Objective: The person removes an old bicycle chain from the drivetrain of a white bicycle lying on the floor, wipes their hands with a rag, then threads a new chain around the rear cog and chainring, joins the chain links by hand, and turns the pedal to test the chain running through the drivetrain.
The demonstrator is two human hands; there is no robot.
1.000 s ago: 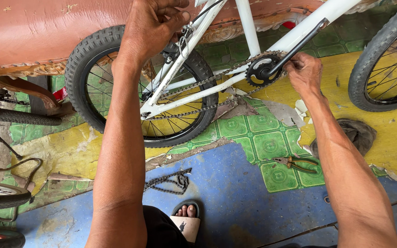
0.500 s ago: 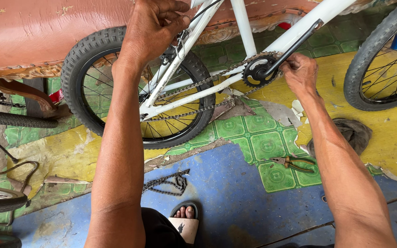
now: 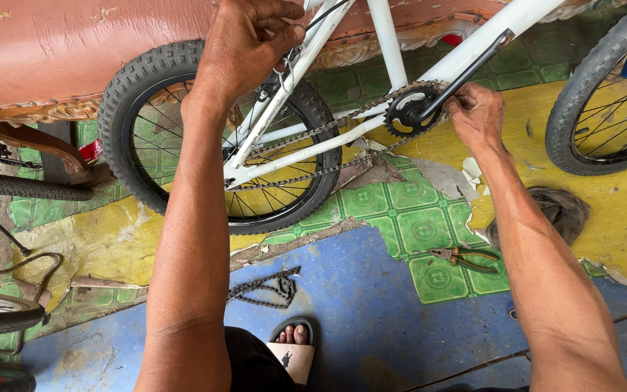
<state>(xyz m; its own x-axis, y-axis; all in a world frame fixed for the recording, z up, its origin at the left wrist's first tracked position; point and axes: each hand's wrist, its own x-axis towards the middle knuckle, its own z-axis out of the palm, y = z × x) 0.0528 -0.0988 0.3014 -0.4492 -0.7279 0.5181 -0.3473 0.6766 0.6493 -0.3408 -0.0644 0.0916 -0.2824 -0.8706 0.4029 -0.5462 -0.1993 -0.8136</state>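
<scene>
head view: left hand [image 3: 244, 45] at 12 o'clock, fingers curled tight round the white bike frame [image 3: 295, 76] above the rear wheel [image 3: 139, 80]. right hand [image 3: 477, 112] at 2 o'clock, fingertips pinched on the chain [image 3: 328, 168] right at the sprocket [image 3: 406, 112]. i'd keep the frame steady and seat the links tooth by tooth. pliers [image 3: 462, 256] and a spare chain [image 3: 263, 287] lie on the floor.

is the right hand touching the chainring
Touching: in the head view the right hand has its fingers on the chain at the rim of the chainring.

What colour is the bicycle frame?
White; the bicycle frame shows clearly in the head view.
</scene>
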